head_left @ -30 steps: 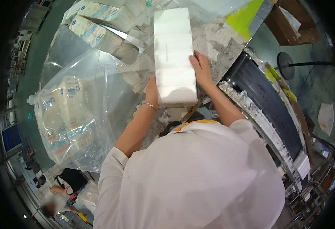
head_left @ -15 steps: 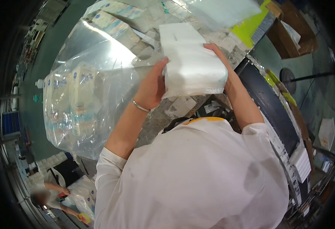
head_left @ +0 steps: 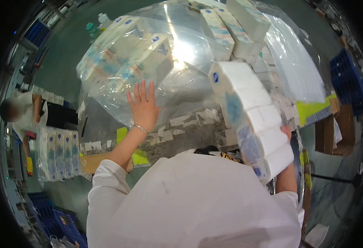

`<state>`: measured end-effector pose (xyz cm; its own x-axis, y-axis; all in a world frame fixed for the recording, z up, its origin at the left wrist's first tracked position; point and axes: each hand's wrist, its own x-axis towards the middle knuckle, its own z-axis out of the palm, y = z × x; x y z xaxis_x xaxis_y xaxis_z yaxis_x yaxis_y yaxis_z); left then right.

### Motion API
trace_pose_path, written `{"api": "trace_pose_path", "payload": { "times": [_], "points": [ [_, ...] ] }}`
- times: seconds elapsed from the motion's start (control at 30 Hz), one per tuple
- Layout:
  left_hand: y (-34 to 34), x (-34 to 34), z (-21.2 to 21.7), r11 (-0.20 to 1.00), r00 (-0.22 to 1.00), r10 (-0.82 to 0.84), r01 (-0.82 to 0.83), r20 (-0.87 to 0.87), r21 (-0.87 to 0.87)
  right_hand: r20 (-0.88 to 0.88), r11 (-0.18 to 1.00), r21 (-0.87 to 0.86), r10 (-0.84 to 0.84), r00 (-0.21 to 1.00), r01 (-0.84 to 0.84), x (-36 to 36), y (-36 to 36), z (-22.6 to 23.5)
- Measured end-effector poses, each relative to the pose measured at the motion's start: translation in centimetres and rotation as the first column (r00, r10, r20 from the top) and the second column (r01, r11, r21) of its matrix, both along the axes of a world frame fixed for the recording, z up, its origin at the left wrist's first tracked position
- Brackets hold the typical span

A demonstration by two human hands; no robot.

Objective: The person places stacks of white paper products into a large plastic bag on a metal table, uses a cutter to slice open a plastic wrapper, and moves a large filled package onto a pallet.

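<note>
My left hand [head_left: 144,109] is spread open, palm down, against the near side of a large clear plastic bag [head_left: 189,89]. Inside that bag lie several printed tissue packs [head_left: 154,53]. To the right, my right hand [head_left: 287,132] grips a long tissue pack [head_left: 247,111] with a printed blue-and-white side and a row of white rounded segments. Only a bit of the thumb and fingers shows at its right edge; the pack covers the rest. The held pack slants from the far middle toward my body.
More tissue packs [head_left: 225,31] stand at the far side of the worktable [head_left: 181,134]. Flat clear bags [head_left: 293,62] are stacked at right. A cardboard box [head_left: 342,132] and blue crates [head_left: 348,78] lie beyond. On the left, a co-worker [head_left: 24,111] stands by a bagged bundle [head_left: 57,153].
My left hand has let go of the pack and moved onto the plastic bag. The pack, now in my right hand alone, has turned its printed side into view. My view has swung round.
</note>
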<state>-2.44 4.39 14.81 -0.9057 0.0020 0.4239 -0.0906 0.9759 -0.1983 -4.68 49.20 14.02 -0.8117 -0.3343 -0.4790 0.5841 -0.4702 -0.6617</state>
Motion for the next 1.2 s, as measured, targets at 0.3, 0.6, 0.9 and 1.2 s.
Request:
{"api": "trace_pose_path", "payload": {
  "times": [0.3, 0.6, 0.9, 1.2],
  "points": [
    [-6.0, -2.0, -12.9, 0.855, 0.889, 0.098, -0.305, 0.448, 0.419, -0.135, 0.930, 0.136, 0.358, 0.924, -0.340, -6.7, -7.0, -9.1],
    [-7.5, -0.8, -12.1, 0.437, 0.922, -0.176, -0.240, 0.344, 0.867, 0.093, 0.979, 0.055, 0.190, 0.977, -0.196, -5.9, -6.0, -6.0],
    [-3.4, 3.2, -11.4, 0.934, 0.743, -0.343, 0.205, 0.575, 0.292, 0.058, 0.937, 0.151, 0.310, 0.949, -0.315, -7.3, -8.5, -7.0],
    [-1.3, 0.1, -7.9, 0.917, 0.958, -0.034, -0.084, 0.284, 0.390, -0.047, 0.890, 0.309, 0.367, 0.929, -0.336, -8.8, -9.9, -6.2]
  ]
}}
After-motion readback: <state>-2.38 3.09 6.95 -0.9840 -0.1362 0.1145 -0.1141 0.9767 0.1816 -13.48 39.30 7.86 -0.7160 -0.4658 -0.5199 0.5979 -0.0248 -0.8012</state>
